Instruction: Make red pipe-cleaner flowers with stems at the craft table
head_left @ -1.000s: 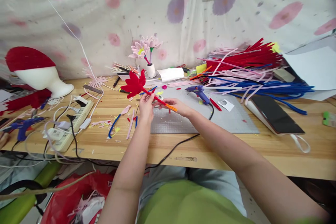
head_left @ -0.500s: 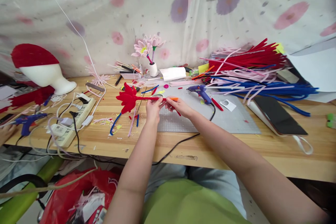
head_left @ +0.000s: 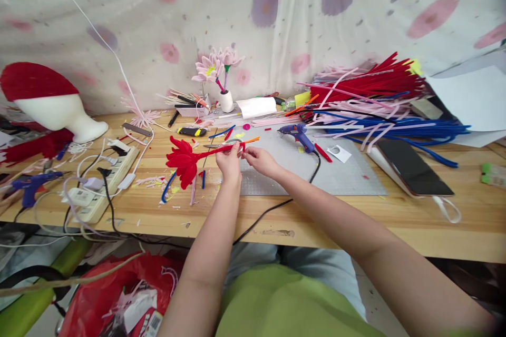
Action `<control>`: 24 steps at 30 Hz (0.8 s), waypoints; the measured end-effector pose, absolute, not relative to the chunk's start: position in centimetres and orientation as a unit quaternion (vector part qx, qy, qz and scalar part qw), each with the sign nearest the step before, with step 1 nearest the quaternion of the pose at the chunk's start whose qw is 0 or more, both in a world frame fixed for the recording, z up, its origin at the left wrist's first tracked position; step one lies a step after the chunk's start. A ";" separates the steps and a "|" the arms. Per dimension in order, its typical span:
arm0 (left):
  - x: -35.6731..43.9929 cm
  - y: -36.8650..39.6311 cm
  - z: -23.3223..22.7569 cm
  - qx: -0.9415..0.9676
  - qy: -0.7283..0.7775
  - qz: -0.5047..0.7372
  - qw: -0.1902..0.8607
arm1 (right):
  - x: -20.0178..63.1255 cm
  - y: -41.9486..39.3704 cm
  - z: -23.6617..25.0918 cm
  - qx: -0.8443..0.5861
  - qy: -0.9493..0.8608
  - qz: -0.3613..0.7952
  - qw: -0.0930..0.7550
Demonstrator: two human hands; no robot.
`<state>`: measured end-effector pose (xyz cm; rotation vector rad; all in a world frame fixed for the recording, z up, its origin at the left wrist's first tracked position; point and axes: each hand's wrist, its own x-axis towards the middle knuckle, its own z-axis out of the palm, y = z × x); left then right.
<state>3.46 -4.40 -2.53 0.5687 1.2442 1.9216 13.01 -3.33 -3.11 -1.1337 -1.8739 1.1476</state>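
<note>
A red pipe-cleaner flower (head_left: pixel 182 163) lies level above the table, its petals pointing left. My left hand (head_left: pixel 230 162) is closed around its red-wrapped stem, near the right end. An orange tip (head_left: pixel 252 140) sticks out of the stem beyond the fingers. Just right of it, my right hand (head_left: pixel 260 161) pinches what looks like a loose end of red pipe cleaner beside the stem; the fingertips partly hide it. Behind my left hand lies a pair of scissors (head_left: pixel 215 146), mostly covered.
A blue glue gun (head_left: pixel 297 135) rests on the grey cutting mat (head_left: pixel 343 179). Pipe-cleaner bundles (head_left: pixel 375 84) and a phone (head_left: pixel 413 166) are at right. A power strip (head_left: pixel 113 184), a foam head (head_left: pixel 55 108) and another person's hand (head_left: pixel 8 200) are at left. Pink flowers (head_left: pixel 209 67) stand behind.
The flower's petals have tipped lower, and its stem now slants up to the right. My right hand has shifted slightly down and away from the orange tip. The view has turned a little.
</note>
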 end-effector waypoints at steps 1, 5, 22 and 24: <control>3.3 -4.3 -2.8 0.233 0.491 0.754 0.369 | 12.9 -3.6 -3.0 -0.424 -0.740 0.412 0.321; 2.9 -4.2 -3.6 0.274 0.510 0.745 0.333 | 13.0 -4.3 -2.3 -0.385 -0.801 0.351 0.294; 2.1 -5.4 -1.6 0.302 0.484 0.666 0.480 | 17.6 1.5 -0.9 -0.381 -0.566 0.616 0.394; 2.2 -5.4 -1.9 0.307 0.492 0.665 0.471 | 17.6 1.6 0.3 -0.353 -0.596 0.594 0.410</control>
